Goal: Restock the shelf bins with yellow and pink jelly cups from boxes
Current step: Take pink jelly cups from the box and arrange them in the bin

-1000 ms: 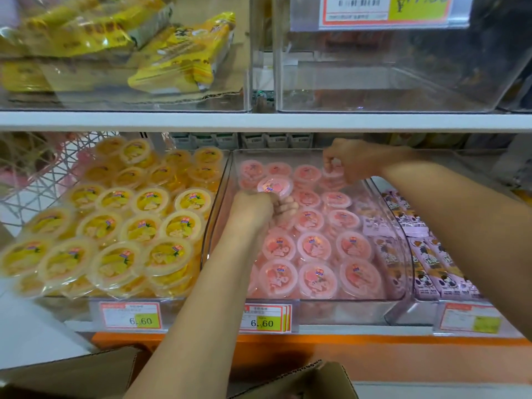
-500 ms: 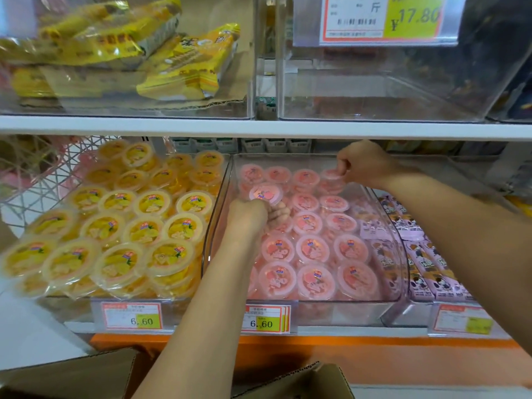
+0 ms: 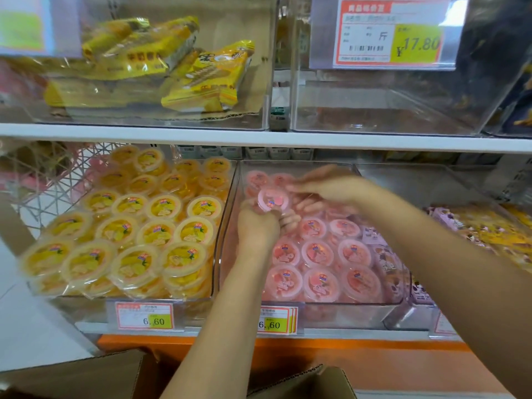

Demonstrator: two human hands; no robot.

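Up close, the pink cup (image 3: 273, 199) is a round tub with a clear lid and small sticker, tilted lid-forward at the back of the pink bin (image 3: 227, 234). The left hand (image 3: 257, 227) grips it from below, fingers curled; the right hand (image 3: 331, 187), blurred, has fingers spread loosely beside it, holding nothing I can make out. Bare floor shows at the bin's back right. The yellow bin (image 3: 214, 272) is heaped. Since a second ago, the right hand has uncurled and come left to the cup.
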